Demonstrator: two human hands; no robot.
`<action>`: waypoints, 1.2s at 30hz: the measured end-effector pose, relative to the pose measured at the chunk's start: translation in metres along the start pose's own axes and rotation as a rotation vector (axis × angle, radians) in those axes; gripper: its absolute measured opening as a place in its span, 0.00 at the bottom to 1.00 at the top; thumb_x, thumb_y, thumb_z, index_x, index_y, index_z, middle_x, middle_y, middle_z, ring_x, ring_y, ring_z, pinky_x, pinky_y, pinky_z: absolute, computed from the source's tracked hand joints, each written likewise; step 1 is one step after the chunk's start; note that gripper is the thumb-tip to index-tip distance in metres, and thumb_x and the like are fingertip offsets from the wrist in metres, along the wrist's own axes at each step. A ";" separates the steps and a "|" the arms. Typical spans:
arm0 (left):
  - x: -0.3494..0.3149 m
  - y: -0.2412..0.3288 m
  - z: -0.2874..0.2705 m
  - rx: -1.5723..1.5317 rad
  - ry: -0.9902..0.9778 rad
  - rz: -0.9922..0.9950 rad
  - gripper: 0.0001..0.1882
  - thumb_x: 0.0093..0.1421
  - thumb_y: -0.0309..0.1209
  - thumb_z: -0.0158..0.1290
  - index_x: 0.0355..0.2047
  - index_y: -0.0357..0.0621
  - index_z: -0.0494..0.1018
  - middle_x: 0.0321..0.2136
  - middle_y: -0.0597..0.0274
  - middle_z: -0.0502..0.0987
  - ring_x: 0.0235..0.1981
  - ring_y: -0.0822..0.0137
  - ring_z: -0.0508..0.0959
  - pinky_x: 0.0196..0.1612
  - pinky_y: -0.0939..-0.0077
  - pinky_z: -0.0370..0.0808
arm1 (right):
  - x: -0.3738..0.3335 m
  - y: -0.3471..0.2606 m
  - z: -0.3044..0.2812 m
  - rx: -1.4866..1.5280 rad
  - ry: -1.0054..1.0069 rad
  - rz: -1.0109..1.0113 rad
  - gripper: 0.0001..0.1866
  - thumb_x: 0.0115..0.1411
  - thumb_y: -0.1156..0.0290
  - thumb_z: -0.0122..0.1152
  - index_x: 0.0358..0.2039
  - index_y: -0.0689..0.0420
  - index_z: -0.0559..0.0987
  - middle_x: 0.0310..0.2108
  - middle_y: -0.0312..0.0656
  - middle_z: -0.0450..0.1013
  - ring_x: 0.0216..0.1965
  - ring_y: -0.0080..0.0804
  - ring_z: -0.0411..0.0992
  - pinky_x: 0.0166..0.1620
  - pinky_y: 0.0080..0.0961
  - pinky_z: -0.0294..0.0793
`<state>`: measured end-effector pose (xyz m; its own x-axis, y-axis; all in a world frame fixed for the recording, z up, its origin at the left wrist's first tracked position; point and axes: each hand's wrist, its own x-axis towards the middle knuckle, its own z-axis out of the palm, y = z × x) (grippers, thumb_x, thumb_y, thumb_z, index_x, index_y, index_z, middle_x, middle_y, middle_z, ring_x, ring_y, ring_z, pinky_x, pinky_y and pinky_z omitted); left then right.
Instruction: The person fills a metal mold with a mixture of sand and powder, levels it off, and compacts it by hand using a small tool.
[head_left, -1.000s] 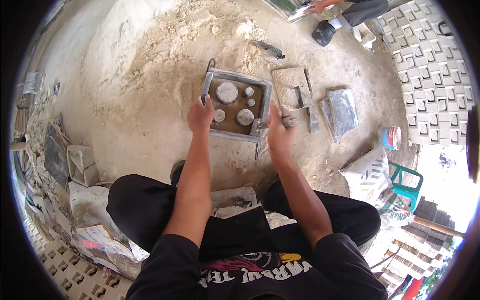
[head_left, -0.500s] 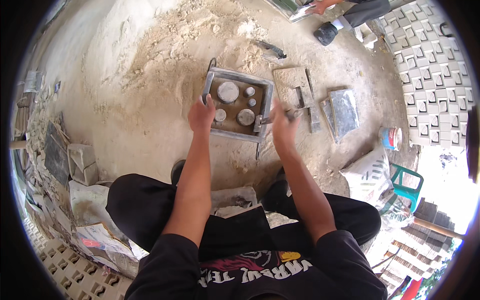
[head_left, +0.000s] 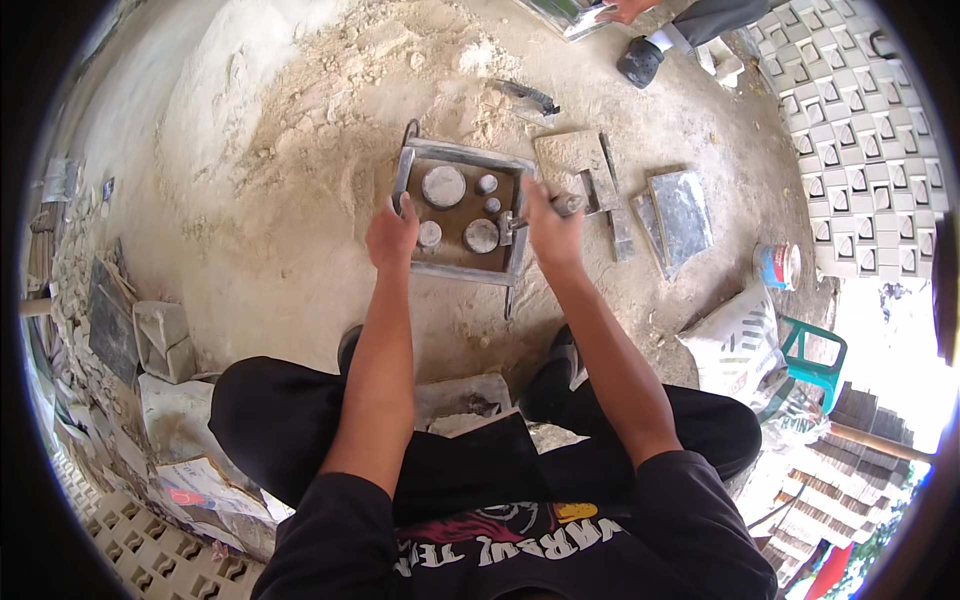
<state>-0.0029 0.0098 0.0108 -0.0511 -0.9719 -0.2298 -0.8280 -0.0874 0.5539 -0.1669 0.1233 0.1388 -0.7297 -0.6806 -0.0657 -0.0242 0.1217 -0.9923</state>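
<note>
A square metal mould frame (head_left: 463, 272) lies on the ground in front of me. Inside it several round grey discs of different sizes stand on a brown base, the largest disc (head_left: 443, 187) at the upper left. My left hand (head_left: 391, 232) is closed around the frame's left side, its thumb up over the rim. In my right hand (head_left: 554, 228) is a small hammer (head_left: 569, 205), gripped by the handle. The hammer's head (head_left: 506, 229) is inside the right rim, close beside the lower-right disc (head_left: 481, 236); whether they touch I cannot tell.
Sandy powder (head_left: 340, 110) is heaped beyond the frame. To the right are a dusty board (head_left: 566, 160), dark flat plates (head_left: 682, 215), a paint bucket (head_left: 778, 266), a white sack (head_left: 735, 340) and a green stool (head_left: 812, 362). Another person's shoe (head_left: 640, 62) and hand (head_left: 628, 10) show far right.
The hammer head has shifted from the frame's right rim inward toward the lower-right disc. My left hand stays on the frame. The whole view has shifted slightly.
</note>
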 end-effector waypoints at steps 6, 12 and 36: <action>-0.005 0.006 -0.001 0.023 0.001 0.033 0.28 0.63 0.54 0.38 0.44 0.43 0.74 0.35 0.44 0.79 0.39 0.45 0.78 0.43 0.52 0.74 | -0.026 0.031 -0.008 -0.032 0.124 -0.078 0.22 0.61 0.69 0.57 0.11 0.52 0.63 0.12 0.24 0.57 0.16 0.11 0.52 0.19 0.20 0.48; 0.001 0.000 -0.003 0.027 0.015 0.014 0.28 0.63 0.53 0.38 0.43 0.42 0.74 0.34 0.43 0.79 0.39 0.44 0.78 0.43 0.52 0.74 | -0.028 -0.012 -0.005 0.235 0.136 -0.060 0.18 0.63 0.71 0.55 0.15 0.55 0.68 0.14 0.24 0.60 0.16 0.12 0.53 0.19 0.17 0.50; -0.004 -0.004 -0.002 0.018 0.057 0.021 0.27 0.64 0.51 0.39 0.41 0.39 0.74 0.31 0.43 0.79 0.36 0.43 0.78 0.41 0.50 0.73 | 0.023 -0.027 0.017 0.255 0.255 -0.071 0.22 0.62 0.71 0.52 0.12 0.47 0.59 0.11 0.27 0.53 0.13 0.17 0.48 0.17 0.22 0.43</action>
<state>0.0015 0.0135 0.0110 -0.0368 -0.9844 -0.1723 -0.8371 -0.0638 0.5433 -0.1714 0.0919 0.1619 -0.8798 -0.4753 0.0010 0.0664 -0.1251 -0.9899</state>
